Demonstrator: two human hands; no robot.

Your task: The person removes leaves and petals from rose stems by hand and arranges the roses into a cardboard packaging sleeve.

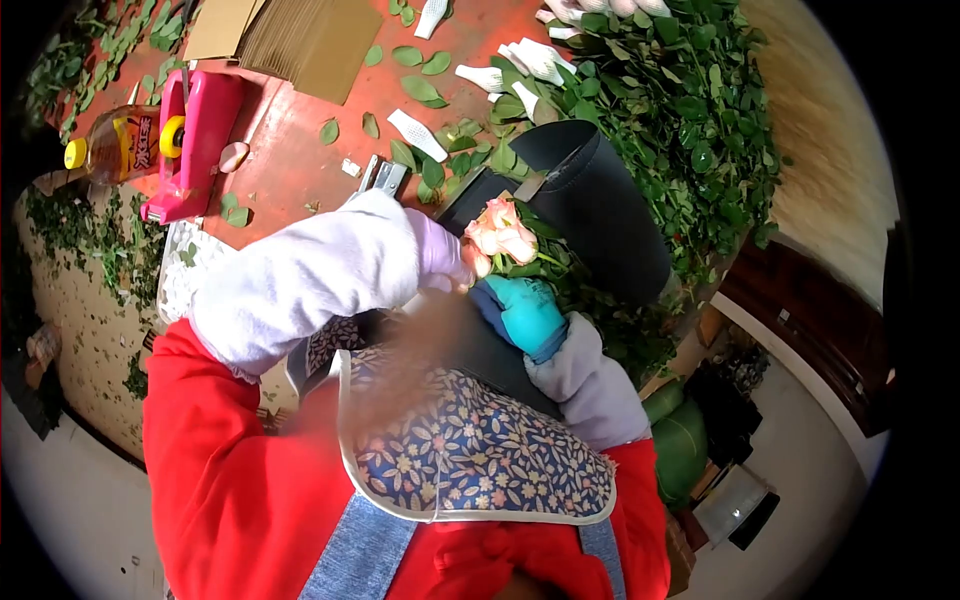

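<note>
A small bunch of pink-peach roses (503, 232) lies at the mouth of a black curved sheet (610, 215). My left hand (440, 252), in a lavender glove, reaches in from the left with its fingertips pinched at the lowest bloom. Just below the flowers is my right hand (525, 312), in a teal and blue glove, with its fingers curled; what they hold is hidden. Green stems and leaves run to the right of the blooms, above the right glove. A blue floral apron (470, 440) covers my front beneath both hands.
Leafy stems (690, 130) are heaped at right, with white mesh sleeves (418, 134) nearby. A pink tape dispenser (205, 140), a drink bottle (120, 143) and cardboard sheets (315, 45) lie on the red table (290, 130). Loose leaves are scattered about.
</note>
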